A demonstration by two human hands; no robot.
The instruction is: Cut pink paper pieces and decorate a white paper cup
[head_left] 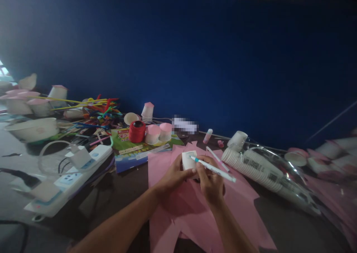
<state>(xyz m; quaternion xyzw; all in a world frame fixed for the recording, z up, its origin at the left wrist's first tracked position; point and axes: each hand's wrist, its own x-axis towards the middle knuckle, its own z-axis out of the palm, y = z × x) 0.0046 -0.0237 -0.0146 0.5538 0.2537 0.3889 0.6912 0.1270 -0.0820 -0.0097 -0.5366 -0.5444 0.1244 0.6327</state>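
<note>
My left hand wraps around a small white paper cup, holding it over pink paper sheets. In my right hand is a white marker with a teal tip end, gripped like a pen. The marker's tip meets the cup's side, where a faint blue-green mark shows. Part of the cup is hidden behind my fingers. Just beyond my right hand, a thin white stick lies on the pink paper.
A red thread spool and pink-topped cups stand on a colourful pad. Left are a power strip and a pile of pipe cleaners. Stacked paper cups in plastic lie right, near a glue stick.
</note>
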